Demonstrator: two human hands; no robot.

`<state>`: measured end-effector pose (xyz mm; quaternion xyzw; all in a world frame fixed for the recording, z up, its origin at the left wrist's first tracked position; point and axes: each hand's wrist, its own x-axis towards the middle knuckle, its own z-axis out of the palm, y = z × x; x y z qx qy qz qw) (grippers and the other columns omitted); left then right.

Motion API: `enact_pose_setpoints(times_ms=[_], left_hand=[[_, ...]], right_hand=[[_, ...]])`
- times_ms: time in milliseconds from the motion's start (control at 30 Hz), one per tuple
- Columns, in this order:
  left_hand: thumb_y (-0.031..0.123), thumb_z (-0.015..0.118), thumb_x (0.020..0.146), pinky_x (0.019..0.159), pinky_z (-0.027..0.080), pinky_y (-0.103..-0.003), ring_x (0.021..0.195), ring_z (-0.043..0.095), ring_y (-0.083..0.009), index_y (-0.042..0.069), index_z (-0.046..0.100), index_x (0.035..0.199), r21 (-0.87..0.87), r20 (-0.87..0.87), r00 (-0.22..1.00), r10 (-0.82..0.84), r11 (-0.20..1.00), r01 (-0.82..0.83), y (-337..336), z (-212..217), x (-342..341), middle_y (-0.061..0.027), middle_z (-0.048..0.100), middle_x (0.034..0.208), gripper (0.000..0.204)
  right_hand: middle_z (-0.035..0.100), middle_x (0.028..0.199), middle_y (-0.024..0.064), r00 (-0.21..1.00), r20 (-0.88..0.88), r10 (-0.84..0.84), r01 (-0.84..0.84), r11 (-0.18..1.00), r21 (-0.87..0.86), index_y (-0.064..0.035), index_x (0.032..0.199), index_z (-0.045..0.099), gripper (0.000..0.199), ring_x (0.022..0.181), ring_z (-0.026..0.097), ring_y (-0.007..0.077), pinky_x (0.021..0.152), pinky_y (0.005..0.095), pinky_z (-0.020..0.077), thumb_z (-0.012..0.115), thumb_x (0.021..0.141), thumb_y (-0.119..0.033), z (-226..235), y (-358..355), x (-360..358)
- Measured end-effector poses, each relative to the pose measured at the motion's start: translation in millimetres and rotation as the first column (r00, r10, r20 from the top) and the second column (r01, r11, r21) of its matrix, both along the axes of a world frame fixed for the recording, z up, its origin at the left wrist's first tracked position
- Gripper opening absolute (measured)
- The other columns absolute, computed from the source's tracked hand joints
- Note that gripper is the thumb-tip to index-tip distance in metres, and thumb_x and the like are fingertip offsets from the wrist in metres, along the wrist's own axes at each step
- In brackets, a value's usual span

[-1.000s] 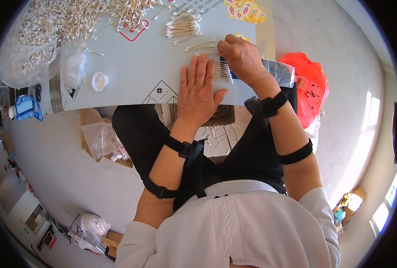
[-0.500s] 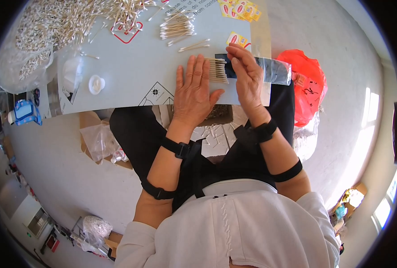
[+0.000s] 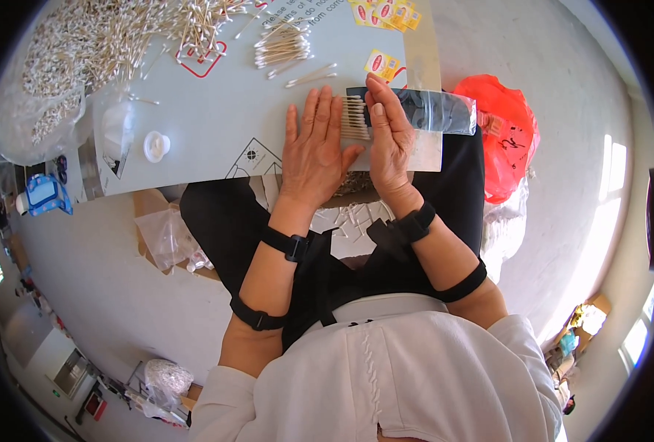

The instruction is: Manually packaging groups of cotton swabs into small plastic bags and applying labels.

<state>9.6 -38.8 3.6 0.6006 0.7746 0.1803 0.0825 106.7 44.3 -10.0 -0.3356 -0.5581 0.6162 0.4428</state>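
Across the grey tabletop, a loose swab heap waits at upper left while the flat left hand and right hand, both unclenched, square one swab row at the clear bag.

Matt grey cardboard sheet, wooden cotton swabs, glossy clear plastic bag, shiny red plastic bag

A small row of cotton swabs lies flat on the pale board, upper middle of the frame. The thin sticks sit side by side, packed evenly, their white tips lined up. They lie between two flat hands, touching both, beside a dark, clear-wrapped packet.
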Motion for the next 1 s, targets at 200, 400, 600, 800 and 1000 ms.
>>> enact_pose_setpoints(times_ms=[200,400,600,800,1000], left_hand=[[0.028,0.051,0.096,0.111,0.027,-0.042,0.135,0.033,-0.0338,-0.002,0.035,0.141,0.39,0.509,0.86,0.03,0.883,-0.261,13.6,-12.5,-5.3,-0.021,0.034,0.145,0.056],[0.028,0.039,0.102,0.109,0.029,-0.037,0.133,0.037,-0.0279,-0.003,0.038,0.139,0.384,0.771,0.637,0.012,0.789,-0.479,28.8,-13.2,6.7,-0.0191,0.038,0.143,0.048],[0.029,0.039,0.102,0.109,0.029,-0.037,0.132,0.038,-0.0287,-0.003,0.038,0.139,0.394,0.768,0.641,-0.008,0.795,-0.462,38.2,-13.9,21.1,-0.0193,0.039,0.142,0.049],[0.023,0.05,0.097,0.113,0.025,-0.04,0.138,0.032,-0.029,0.001,0.037,0.142,0.404,0.627,0.778,-0.045,0.872,-0.275,36.6,-5.3,14.2,-0.0168,0.034,0.148,0.051],[0.031,0.062,0.087,0.114,0.018,-0.05,0.142,0.025,-0.0261,0.004,0.034,0.144,-0.018,-0.005,0.991,-0.133,0.991,0.133,17.9,8.0,-2.7,-0.0119,0.027,0.153,0.069]], right_hand=[[0.048,0.138,0.0114,0.998,-0.036,-0.058,0.058,0.998,0.005,0.0045,0.132,0.049,0.035,0.129,0.043,0.0176,0.11,0.031,0.0333,0.041,0.101,-0.011,-2.6,-3.9,-8.3],[0.048,0.138,0.0121,0.998,-0.032,-0.052,0.054,0.998,0.037,0.0049,0.131,0.049,0.035,0.129,0.043,0.018,0.111,0.0308,0.0322,0.042,0.101,-0.011,-7.8,-0.4,-10.3],[0.054,0.132,0.0123,0.992,-0.067,-0.107,0.105,0.994,-0.033,0.0028,0.123,0.055,0.028,0.123,0.048,0.02,0.106,0.0306,0.0337,0.043,0.099,-0.006,-2.3,10.6,0.7],[0.054,0.131,0.0127,0.998,0.028,-0.058,0.057,0.998,0.037,0.0028,0.122,0.055,0.029,0.122,0.05,0.0207,0.104,0.0311,0.0375,0.05,0.094,-0.002,5.7,27.5,22.6],[0.049,0.137,0.0114,0.692,0.722,0.012,-0.539,0.673,0.506,-0.002,0.124,0.055,0.046,0.129,0.042,0.0325,0.106,0.0411,0.0381,0.065,0.079,-0.006,30.6,48.4,56.4]])
